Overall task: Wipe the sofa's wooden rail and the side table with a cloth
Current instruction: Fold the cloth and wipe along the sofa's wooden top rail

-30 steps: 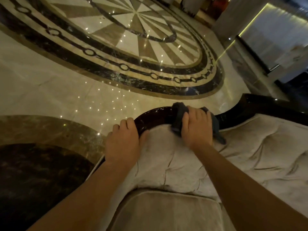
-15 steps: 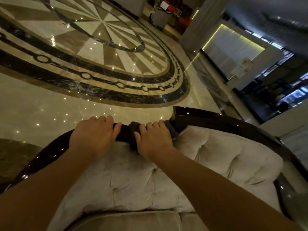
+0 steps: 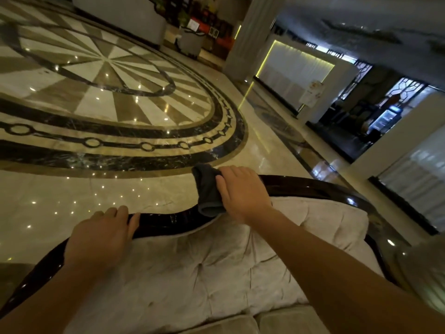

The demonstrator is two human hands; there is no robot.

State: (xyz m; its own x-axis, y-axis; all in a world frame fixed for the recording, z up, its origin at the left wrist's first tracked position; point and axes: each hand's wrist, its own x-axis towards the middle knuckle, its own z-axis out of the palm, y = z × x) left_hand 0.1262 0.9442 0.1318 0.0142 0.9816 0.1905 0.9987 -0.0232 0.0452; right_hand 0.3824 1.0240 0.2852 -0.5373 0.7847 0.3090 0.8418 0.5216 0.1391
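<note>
The sofa's dark glossy wooden rail curves along the top of the tufted pale backrest. A dark grey cloth is draped over the rail's raised middle. My right hand holds the cloth there, fingers bent over the rail's far side and thumb on the cloth. My left hand sits lower on the rail to the left, fingers over its far edge and thumb lying along the wood. I cannot pick out the side table with certainty.
Behind the sofa lies a polished marble floor with a round inlaid pattern. A white column and a lit wall panel stand far right. A pale rounded surface shows at the sofa's right end.
My right hand has slid the cloth rightward and up along the rail onto its raised middle. My left hand stayed on the lower left stretch. The view has swung to the right.
</note>
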